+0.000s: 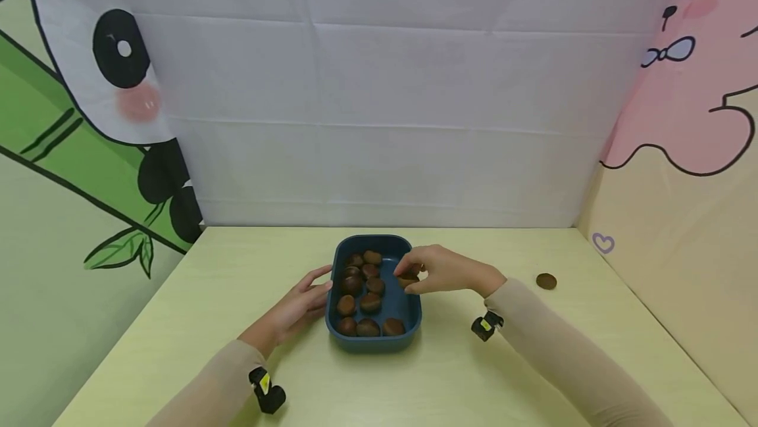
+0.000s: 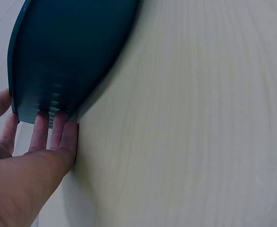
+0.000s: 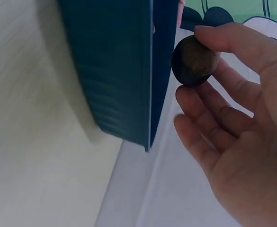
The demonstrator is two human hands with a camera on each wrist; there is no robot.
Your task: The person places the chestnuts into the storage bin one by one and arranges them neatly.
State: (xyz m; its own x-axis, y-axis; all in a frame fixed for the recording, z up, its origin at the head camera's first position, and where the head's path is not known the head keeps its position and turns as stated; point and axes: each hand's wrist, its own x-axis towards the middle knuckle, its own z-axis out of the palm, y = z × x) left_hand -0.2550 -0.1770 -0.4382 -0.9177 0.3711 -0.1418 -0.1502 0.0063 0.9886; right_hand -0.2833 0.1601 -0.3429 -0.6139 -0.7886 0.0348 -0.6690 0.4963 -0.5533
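A blue rectangular container [image 1: 376, 348] stands on the table with several brown chestnuts [image 1: 370, 302] inside, mostly along its left side and near end. My left hand [image 1: 299, 305] touches the container's left wall with its fingertips, the fingers fairly straight; the left wrist view shows them against the ribbed side [image 2: 58, 90]. Over the container's right part, my right hand [image 1: 441, 269] pinches one chestnut [image 3: 195, 61] between thumb and fingers. In the right wrist view that chestnut shows its paler rough patch and is above the rim, apart from the wall.
One more chestnut [image 1: 546, 281] lies on the table to the right, beyond my right forearm. The pale yellow table [image 1: 474, 374] meets a white cloth backdrop [image 1: 385, 170] behind, with printed side panels at left and right. Each wrist carries a small black camera [image 1: 487, 325].
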